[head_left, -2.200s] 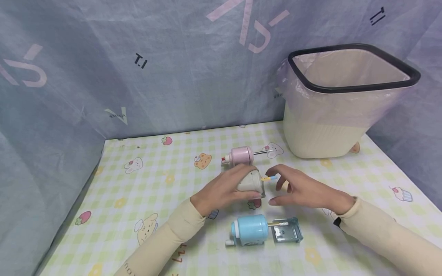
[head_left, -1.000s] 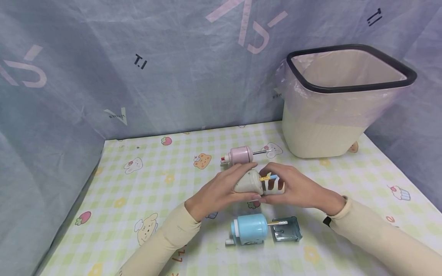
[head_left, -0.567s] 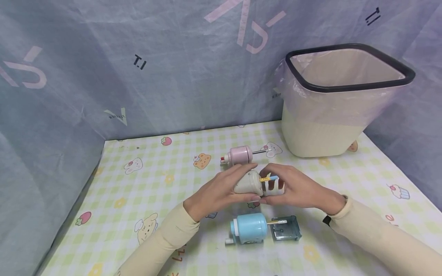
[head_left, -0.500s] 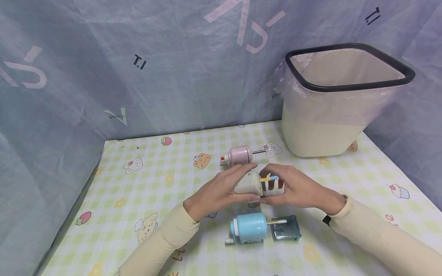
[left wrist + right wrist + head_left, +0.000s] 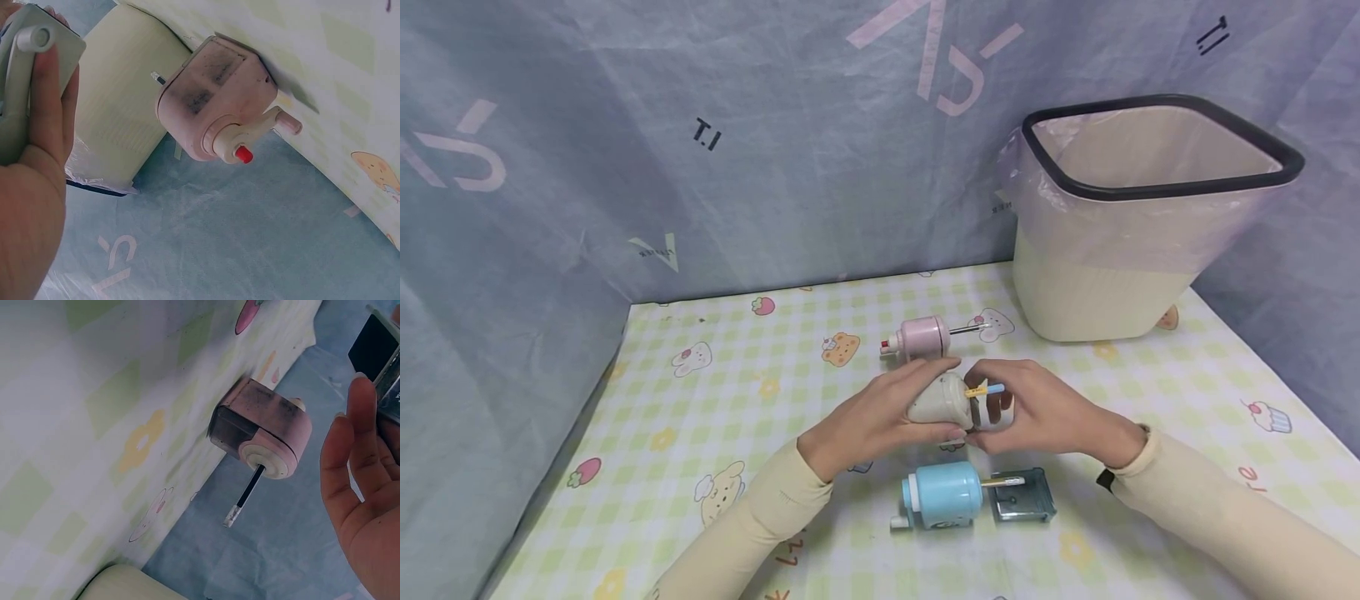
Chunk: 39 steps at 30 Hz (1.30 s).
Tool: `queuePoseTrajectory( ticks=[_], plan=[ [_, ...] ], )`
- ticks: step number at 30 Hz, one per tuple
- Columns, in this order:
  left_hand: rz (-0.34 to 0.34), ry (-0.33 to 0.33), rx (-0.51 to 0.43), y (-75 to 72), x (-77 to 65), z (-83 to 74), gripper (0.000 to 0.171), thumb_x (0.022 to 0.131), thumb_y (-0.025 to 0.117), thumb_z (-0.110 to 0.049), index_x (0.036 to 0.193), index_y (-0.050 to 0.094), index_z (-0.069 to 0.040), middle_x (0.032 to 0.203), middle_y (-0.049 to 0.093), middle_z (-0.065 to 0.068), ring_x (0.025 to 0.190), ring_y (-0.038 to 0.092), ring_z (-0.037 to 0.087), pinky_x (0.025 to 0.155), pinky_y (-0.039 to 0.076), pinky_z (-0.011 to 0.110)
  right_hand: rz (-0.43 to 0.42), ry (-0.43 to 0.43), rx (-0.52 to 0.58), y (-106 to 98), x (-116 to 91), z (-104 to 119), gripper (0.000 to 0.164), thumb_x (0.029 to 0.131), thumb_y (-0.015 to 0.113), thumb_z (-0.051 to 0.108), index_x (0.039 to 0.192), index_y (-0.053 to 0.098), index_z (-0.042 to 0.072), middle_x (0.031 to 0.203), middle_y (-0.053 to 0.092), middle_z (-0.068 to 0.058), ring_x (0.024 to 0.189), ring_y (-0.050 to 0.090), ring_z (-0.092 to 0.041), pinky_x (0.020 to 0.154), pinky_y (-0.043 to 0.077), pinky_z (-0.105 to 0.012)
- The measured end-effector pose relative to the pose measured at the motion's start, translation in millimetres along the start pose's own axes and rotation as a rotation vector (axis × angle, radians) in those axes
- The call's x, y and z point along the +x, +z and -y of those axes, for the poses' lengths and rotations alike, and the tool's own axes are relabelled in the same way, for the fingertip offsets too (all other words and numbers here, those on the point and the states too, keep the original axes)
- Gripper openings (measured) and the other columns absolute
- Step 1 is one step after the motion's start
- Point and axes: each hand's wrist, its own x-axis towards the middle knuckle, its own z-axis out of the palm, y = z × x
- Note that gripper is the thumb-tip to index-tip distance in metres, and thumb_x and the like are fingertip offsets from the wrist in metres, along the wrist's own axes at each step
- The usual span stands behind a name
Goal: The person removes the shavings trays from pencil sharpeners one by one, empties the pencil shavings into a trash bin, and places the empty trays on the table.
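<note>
My left hand (image 5: 880,417) grips an off-white crank pencil sharpener (image 5: 942,402); its crank side shows in the left wrist view. A yellow and blue pencil (image 5: 985,390) sticks out of its front. My right hand (image 5: 1048,408) curls its fingers round a see-through shavings drawer (image 5: 992,426) at the sharpener's front, below the pencil. Whether the drawer is fully out of the body I cannot tell. Nearer to me stands a blue pencil sharpener (image 5: 947,493) holding a pencil (image 5: 1003,482). A separate dark translucent drawer (image 5: 1024,497) lies to its right.
Behind the hands a pink pencil sharpener (image 5: 922,337) stands with a dark pencil (image 5: 967,329) in it. A tall cream bin (image 5: 1090,292) with a black rim and plastic liner is at the back right. Grey-blue cloth (image 5: 775,167) hangs behind the checked tablecloth (image 5: 760,433).
From beside the off-white sharpener, my right hand has moved left and taken hold of its drawer. In the last half second both hands have hardly shifted; the right fingers sit slightly lower.
</note>
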Motion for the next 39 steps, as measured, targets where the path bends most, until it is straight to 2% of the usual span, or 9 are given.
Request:
queuePoseTrajectory(
  ticks=[6, 9, 19, 30, 35, 39],
  plan=[
    [0.005, -0.009, -0.006, -1.1, 0.5, -0.8, 0.079, 0.098, 0.080, -0.040, 0.162, 0.044, -0.014, 0.159, 0.051, 0.004, 0.145, 0.048, 0.014, 0.116, 0.044, 0.038, -0.020, -0.054, 0.009, 0.8, 1.8, -1.7, 0.040, 0.074, 0.090, 0.016, 0.107, 0.067, 0.018, 0.103, 0.071, 0.012, 0.094, 0.071, -0.007, 0.085, 0.060, -0.037],
    [0.007, -0.002, -0.007, -1.4, 0.7, -1.2, 0.079, 0.098, 0.080, -0.039, 0.162, 0.044, -0.013, 0.159, 0.052, 0.004, 0.144, 0.049, 0.014, 0.116, 0.044, 0.038, -0.029, -0.067, 0.014, 0.6, 1.9, -2.4, 0.041, 0.073, 0.090, 0.016, 0.106, 0.067, 0.019, 0.104, 0.072, 0.012, 0.101, 0.073, -0.010, 0.088, 0.060, -0.039],
    [0.004, 0.011, 0.014, -1.2, -1.0, 1.1, 0.078, 0.097, 0.082, -0.037, 0.161, 0.045, -0.011, 0.155, 0.055, 0.004, 0.140, 0.053, 0.014, 0.114, 0.045, 0.035, -0.025, -0.089, 0.066, 1.6, -0.1, -9.7, 0.041, 0.074, 0.091, 0.011, 0.107, 0.068, 0.018, 0.105, 0.073, 0.011, 0.098, 0.073, -0.009, 0.086, 0.059, -0.034],
    [0.012, -0.011, 0.021, -1.7, -1.6, 1.2, 0.078, 0.097, 0.081, -0.040, 0.162, 0.045, -0.013, 0.158, 0.053, 0.003, 0.143, 0.050, 0.013, 0.116, 0.044, 0.036, -0.020, -0.076, 0.073, -1.4, -1.5, -9.4, 0.040, 0.073, 0.091, 0.011, 0.105, 0.069, 0.021, 0.101, 0.072, 0.014, 0.088, 0.070, -0.009, 0.081, 0.059, -0.036],
    [0.016, -0.019, 0.023, -1.4, -2.3, 1.8, 0.078, 0.098, 0.080, -0.040, 0.162, 0.045, -0.013, 0.159, 0.051, 0.003, 0.145, 0.049, 0.014, 0.116, 0.044, 0.036, -0.012, -0.084, 0.088, -2.2, -3.1, -10.8, 0.040, 0.074, 0.091, 0.010, 0.106, 0.070, 0.019, 0.103, 0.073, 0.013, 0.088, 0.069, -0.007, 0.080, 0.059, -0.035],
    [0.009, -0.033, 0.026, -4.0, -3.8, 4.2, 0.078, 0.098, 0.079, -0.043, 0.162, 0.044, -0.014, 0.160, 0.051, 0.002, 0.145, 0.049, 0.014, 0.116, 0.044, 0.037, -0.008, -0.071, 0.140, -7.2, -6.9, -13.4, 0.039, 0.075, 0.090, 0.006, 0.107, 0.070, 0.015, 0.102, 0.075, 0.009, 0.088, 0.072, -0.009, 0.081, 0.060, -0.034]
  ],
)
